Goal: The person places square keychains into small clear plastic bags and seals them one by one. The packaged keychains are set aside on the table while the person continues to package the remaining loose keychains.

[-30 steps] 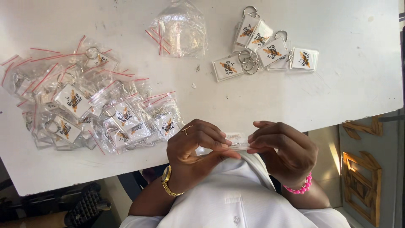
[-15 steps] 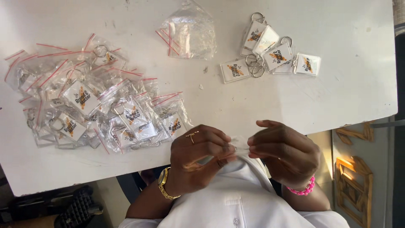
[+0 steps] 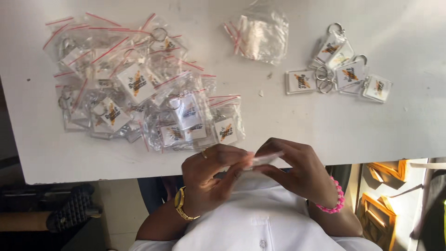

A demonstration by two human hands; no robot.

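- At the near edge of the white table (image 3: 325,135), close to our chest, our left hand (image 3: 211,179) and right hand (image 3: 297,169) meet, both pinched shut on a small clear packet (image 3: 265,159) held between the fingertips.
- We wear a gold watch (image 3: 182,204) on the left wrist and a pink bead bracelet (image 3: 335,202) on the right.
- Just beyond the left hand lies a heap of bagged keychains (image 3: 139,88), each in a clear bag with a red strip.
- Farther off, towards the right, a cluster of loose keychains (image 3: 339,69) rests unbagged, their metal rings touching.
- Between the two groups, at the far side, sits a bundle of clear bags (image 3: 260,35).
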